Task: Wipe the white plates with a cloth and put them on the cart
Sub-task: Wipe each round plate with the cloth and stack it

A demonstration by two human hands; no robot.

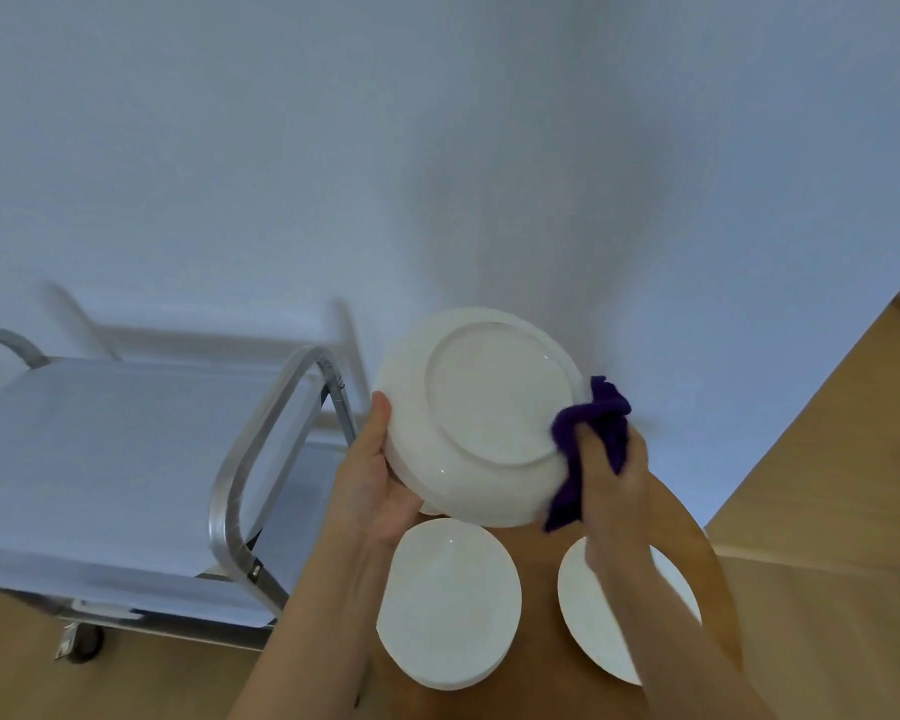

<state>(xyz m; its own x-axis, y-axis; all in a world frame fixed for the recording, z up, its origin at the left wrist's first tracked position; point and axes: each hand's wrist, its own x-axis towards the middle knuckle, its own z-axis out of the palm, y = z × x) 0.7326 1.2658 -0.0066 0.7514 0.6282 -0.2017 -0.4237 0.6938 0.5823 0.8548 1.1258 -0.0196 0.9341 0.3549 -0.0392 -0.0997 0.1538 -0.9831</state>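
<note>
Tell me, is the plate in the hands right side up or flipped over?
Flipped over. The held plate shows its underside, with the raised foot ring facing the camera, while the purple cloth rubs its edge.

No text, label, brand, number or sign can be read anywhere in view — the plates, the cloth, the cart and the wall all show bare surfaces. A small dark mark sits on the cart's metal handle (333,379) — too blurred to read.
</note>
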